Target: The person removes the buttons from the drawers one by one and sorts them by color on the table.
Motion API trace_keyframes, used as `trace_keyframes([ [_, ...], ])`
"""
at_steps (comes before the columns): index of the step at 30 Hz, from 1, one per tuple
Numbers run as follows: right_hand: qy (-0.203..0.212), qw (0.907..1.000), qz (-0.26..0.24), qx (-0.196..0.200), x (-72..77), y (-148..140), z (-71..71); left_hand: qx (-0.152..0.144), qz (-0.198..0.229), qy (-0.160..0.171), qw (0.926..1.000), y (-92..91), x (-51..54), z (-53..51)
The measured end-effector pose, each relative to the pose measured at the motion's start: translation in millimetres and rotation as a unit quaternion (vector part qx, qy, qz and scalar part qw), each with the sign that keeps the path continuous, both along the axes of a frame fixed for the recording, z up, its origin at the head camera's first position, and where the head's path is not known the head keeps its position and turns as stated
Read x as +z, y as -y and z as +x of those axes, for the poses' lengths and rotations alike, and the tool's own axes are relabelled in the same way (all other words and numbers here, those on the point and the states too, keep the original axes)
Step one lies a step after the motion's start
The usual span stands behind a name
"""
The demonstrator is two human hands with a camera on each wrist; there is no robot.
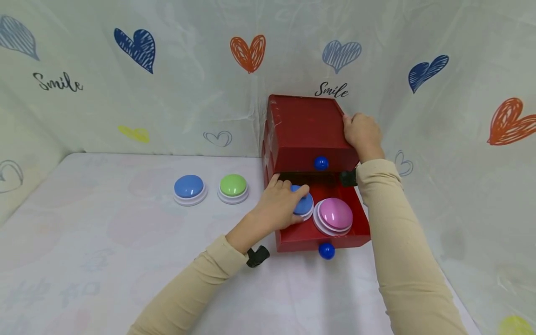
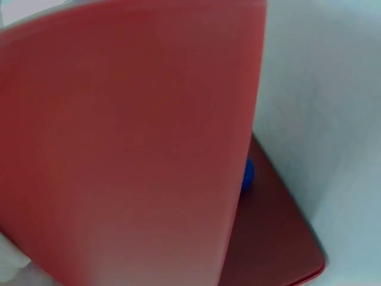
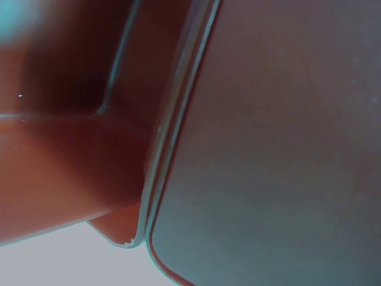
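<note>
A small red drawer cabinet (image 1: 307,121) stands against the back curtain, its lower drawer (image 1: 289,239) pulled out. Inside that drawer, my left hand (image 1: 278,204) grips a blue dome-topped push button (image 1: 304,204) with a white base, thumb on the near side. A pink push button (image 1: 336,214) sits to its right in the same drawer. My right hand (image 1: 363,135) holds the cabinet's upper right edge; some of its fingers are hidden. The left wrist view is mostly filled by a blurred red drawer wall (image 2: 131,143). Red cabinet panels (image 3: 268,143) fill most of the right wrist view.
Left of the cabinet, another blue button (image 1: 189,186) and a green button (image 1: 233,185) stand on the white-covered table (image 1: 125,251). Blue ball knobs front the upper drawer (image 1: 293,159) and the lower one. A heart-patterned curtain (image 1: 188,83) bounds the back and sides.
</note>
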State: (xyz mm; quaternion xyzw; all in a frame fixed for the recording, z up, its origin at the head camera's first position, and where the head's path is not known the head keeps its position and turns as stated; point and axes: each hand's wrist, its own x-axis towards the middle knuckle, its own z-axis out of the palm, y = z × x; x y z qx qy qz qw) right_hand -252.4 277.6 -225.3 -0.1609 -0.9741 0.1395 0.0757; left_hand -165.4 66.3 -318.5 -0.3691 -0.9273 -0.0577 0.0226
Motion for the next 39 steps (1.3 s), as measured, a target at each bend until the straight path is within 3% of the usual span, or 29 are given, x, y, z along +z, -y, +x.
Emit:
trace_keyframes([
  [10,0.000,1.0000,0.000,0.002,0.8,0,0.9,-0.013,0.023,-0.023,0.9994,3.3,2.1,-1.2],
  [15,0.003,1.0000,0.000,0.001,1.1,1,0.9,-0.023,0.080,-0.013,0.9965,5.8,4.3,0.5],
  [22,0.001,1.0000,0.002,-0.002,1.7,1,1.4,-0.023,0.159,0.024,0.9867,7.8,6.8,5.5],
  [29,-0.003,1.0000,0.008,-0.002,0.6,1,1.4,-0.041,0.225,0.019,0.9732,9.0,14.8,14.0],
  [39,-0.009,1.0000,0.003,-0.001,0.0,1,1.6,-0.038,0.280,0.022,0.9590,21.9,21.4,22.1],
])
